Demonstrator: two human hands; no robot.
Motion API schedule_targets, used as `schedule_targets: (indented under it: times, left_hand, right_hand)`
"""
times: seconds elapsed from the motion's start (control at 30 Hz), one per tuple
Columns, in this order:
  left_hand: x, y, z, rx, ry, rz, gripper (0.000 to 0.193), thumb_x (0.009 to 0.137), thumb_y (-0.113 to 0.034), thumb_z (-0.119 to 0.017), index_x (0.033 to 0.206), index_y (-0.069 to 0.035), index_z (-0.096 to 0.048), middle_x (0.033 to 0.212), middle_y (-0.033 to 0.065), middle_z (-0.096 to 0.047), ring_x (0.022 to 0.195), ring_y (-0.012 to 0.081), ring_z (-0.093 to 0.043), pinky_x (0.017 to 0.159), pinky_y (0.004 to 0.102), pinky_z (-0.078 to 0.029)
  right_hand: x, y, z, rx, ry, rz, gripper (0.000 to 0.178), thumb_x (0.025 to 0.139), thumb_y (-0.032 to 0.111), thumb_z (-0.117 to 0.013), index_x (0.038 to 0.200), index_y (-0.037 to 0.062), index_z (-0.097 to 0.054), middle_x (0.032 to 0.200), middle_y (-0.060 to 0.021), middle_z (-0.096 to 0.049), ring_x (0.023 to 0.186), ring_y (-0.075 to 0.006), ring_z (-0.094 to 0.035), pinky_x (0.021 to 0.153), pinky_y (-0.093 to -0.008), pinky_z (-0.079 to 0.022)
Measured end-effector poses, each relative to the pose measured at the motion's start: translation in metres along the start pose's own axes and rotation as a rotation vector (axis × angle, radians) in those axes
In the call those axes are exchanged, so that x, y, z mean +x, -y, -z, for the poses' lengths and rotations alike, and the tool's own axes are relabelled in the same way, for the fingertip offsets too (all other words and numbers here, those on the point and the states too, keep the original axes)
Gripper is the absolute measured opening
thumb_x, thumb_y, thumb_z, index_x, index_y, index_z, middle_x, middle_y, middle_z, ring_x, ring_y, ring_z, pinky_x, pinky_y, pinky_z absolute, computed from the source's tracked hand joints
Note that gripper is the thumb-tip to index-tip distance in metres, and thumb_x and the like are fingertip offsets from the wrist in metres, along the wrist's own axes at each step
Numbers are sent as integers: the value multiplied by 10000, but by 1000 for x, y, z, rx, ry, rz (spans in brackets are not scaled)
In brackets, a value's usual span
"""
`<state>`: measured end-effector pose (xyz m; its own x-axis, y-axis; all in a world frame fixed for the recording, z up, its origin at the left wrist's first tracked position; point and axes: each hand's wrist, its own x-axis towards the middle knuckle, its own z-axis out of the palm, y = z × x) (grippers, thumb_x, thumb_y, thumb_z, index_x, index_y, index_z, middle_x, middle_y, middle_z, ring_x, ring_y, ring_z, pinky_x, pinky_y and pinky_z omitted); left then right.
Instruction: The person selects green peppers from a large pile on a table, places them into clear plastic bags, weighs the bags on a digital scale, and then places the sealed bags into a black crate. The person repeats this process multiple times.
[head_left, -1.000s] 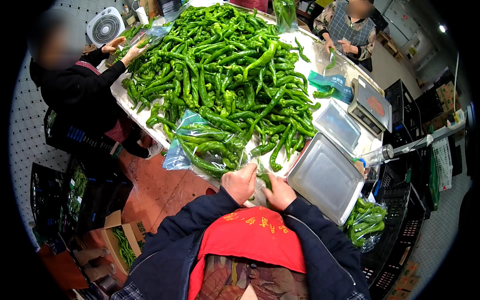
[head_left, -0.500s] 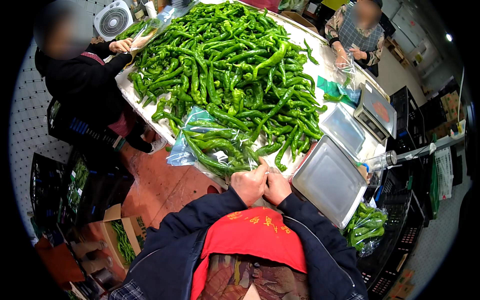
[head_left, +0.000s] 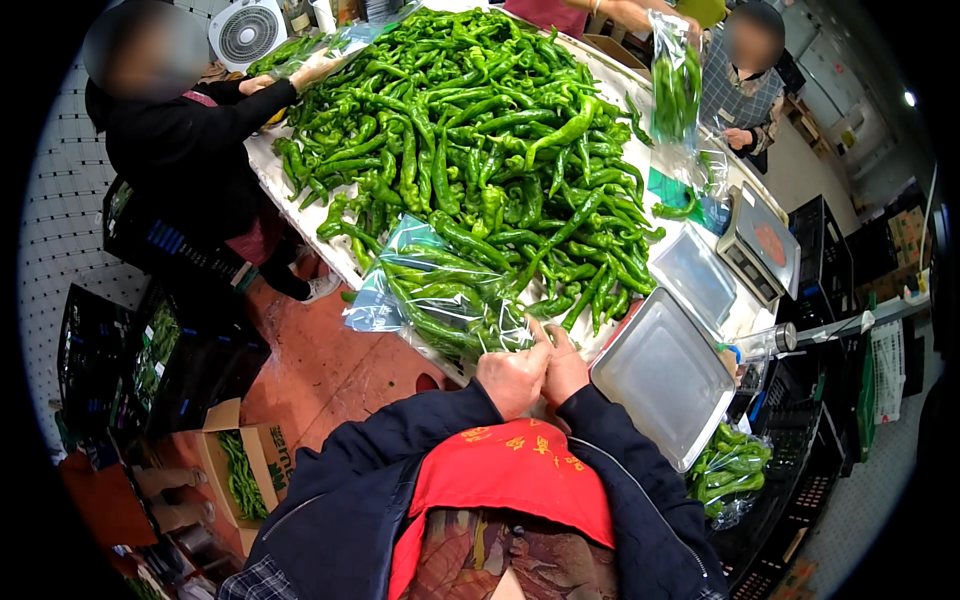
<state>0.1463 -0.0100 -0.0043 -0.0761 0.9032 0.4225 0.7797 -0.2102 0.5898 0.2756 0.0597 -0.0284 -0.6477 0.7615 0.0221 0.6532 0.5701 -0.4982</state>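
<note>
A clear plastic bag of long green peppers [head_left: 445, 290] lies on its side at the near edge of the table, against a large heap of loose green peppers [head_left: 470, 150]. Its gathered end comes toward me. My left hand [head_left: 513, 380] pinches that end with closed fingers. Right beside it, touching, my right hand [head_left: 566, 368] is closed on the same end of the bag. The exact grip of the fingertips is partly hidden by the knuckles.
To my right are a metal scale tray [head_left: 662, 380], a clear lid-like tray [head_left: 694, 272] and a scale [head_left: 757, 245]. A bagged batch of peppers [head_left: 730, 470] sits lower right. Co-workers stand far left and far right; an arm holds up a filled bag [head_left: 677, 95].
A co-worker's arm has come in at the far right with a filled pepper bag. The left co-worker's hand has reached farther along a bag. My hands stay at the bag's end.
</note>
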Motion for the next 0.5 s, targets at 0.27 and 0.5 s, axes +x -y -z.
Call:
schedule_targets:
  times: [0.27, 0.5]
  left_hand:
    - [2, -6, 5, -19, 1, 37, 131, 858, -138, -642, 979, -91, -663, 666, 116, -656, 567, 289, -650, 495, 394, -500]
    - [7, -9, 12, -51, 1, 64, 110, 872, -125, -628, 969, -88, -662, 645, 124, -637, 555, 306, -639, 496, 400, -497]
  right_hand:
    - [0, -8, -20, 19, 63, 56, 494, 931, 179, -495, 1417, 110, -447, 1271, -201, -567, 1104, -353, -570, 935, -396, -479]
    - [8, -8, -36, 110, -62, 86, 549, 924, 234, -521, 1458, 159, -417, 1338, -209, -519, 1131, -354, -563, 942, -397, -480]
